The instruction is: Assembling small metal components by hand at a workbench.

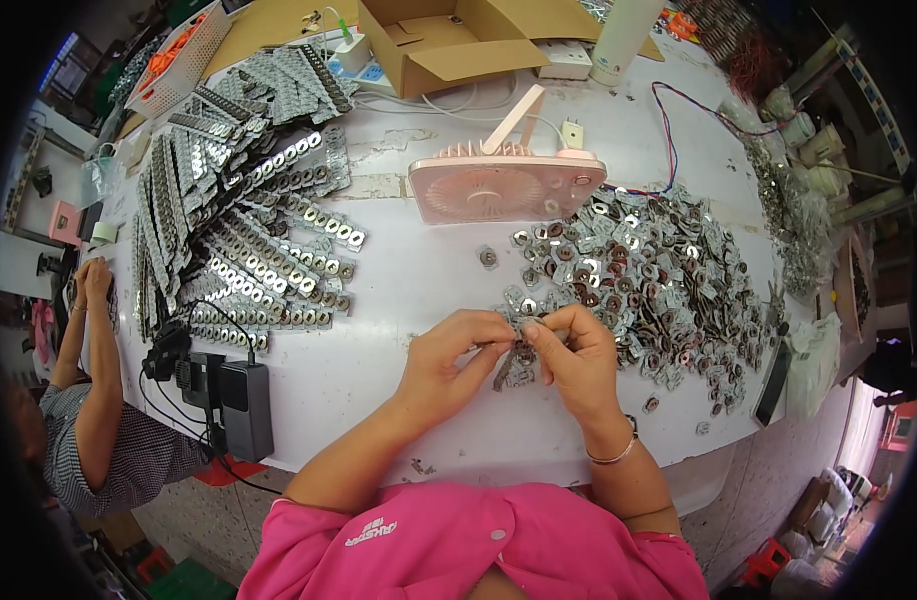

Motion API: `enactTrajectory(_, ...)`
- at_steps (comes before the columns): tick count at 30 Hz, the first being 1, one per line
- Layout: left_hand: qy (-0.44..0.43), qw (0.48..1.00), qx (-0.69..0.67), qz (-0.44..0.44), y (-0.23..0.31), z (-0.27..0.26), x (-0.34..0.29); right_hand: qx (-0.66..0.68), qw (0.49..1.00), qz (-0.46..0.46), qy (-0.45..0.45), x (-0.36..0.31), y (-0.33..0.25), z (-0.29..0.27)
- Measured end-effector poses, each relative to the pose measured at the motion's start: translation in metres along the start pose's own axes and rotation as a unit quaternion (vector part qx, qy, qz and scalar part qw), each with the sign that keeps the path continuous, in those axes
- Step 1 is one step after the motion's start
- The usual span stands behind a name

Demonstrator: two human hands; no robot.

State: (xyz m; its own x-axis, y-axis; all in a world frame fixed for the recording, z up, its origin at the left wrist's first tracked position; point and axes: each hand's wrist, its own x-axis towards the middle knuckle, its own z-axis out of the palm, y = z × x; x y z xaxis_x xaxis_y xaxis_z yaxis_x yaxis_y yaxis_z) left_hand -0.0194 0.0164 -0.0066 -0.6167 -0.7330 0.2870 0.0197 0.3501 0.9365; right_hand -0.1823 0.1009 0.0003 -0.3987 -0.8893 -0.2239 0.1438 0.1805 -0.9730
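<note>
My left hand (448, 360) and my right hand (578, 362) meet above the table in front of me, fingers pinched together. Between the fingertips is a small grey metal piece, mostly hidden by them. Just under the hands lie a few flat metal pieces (519, 372). A big heap of small loose metal parts (668, 290) with round centres spreads beside and beyond my right hand. Off to the left, metal strips (268, 265) with rows of round parts lie stacked and fanned out.
A pink fan (498, 190) stands beyond my hands. Farther back are an open cardboard box (448, 60) and a power strip (373, 75) with cables. Black and grey devices (246, 410) sit at the left front edge. Another person's forearms (100, 370) reach in at far left.
</note>
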Motion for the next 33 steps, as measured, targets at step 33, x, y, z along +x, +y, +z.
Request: enactTrajectory(33, -0.056, 0.956, -0.198, -0.207, -0.001, -0.005, -0.005, -0.034, 0.984, -0.090, -0.148, 0.001, 0.001, -0.019)
